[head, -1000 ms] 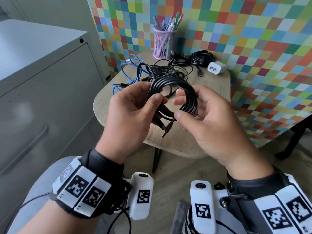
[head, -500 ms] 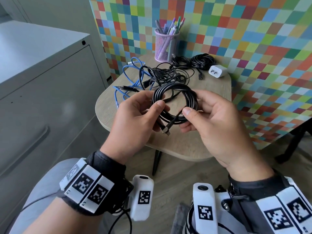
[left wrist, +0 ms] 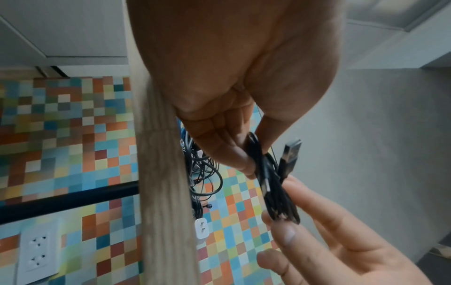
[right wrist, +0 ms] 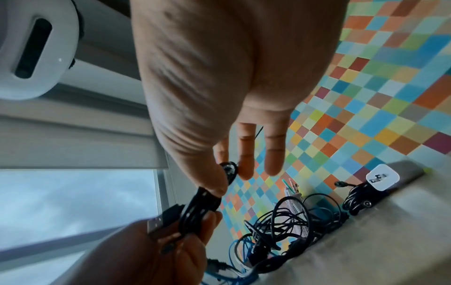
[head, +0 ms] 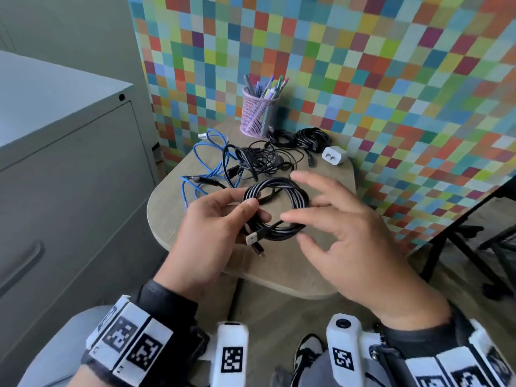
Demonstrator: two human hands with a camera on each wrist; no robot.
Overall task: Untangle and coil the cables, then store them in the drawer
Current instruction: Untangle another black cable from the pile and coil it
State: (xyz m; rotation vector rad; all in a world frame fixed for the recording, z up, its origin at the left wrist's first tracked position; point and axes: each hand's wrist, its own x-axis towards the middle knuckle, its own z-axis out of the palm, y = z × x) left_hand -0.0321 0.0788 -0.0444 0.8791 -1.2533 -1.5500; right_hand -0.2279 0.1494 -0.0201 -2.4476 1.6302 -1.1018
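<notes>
A coiled black cable (head: 300,199) hangs above the small round table (head: 279,272). My left hand (head: 243,210) pinches the coil's left side between thumb and fingers, also seen in the left wrist view (left wrist: 270,185). Its USB plug (head: 252,237) sticks out below my fingers. My right hand (head: 321,219) is at the coil's right side with fingers spread and straight; its thumb touches the coil (right wrist: 197,210) in the right wrist view. A tangle of black cables (head: 257,160) and a blue cable (head: 206,152) lie on the table behind.
Two more black coils (head: 307,136), a white charger (head: 333,155) and a mesh pen cup (head: 258,114) sit at the table's back. A grey drawer cabinet (head: 69,191) stands at the left. Black furniture legs (head: 460,224) are at the right.
My right hand has let go of the coil and spread its fingers. My left hand keeps its pinch on the coil.
</notes>
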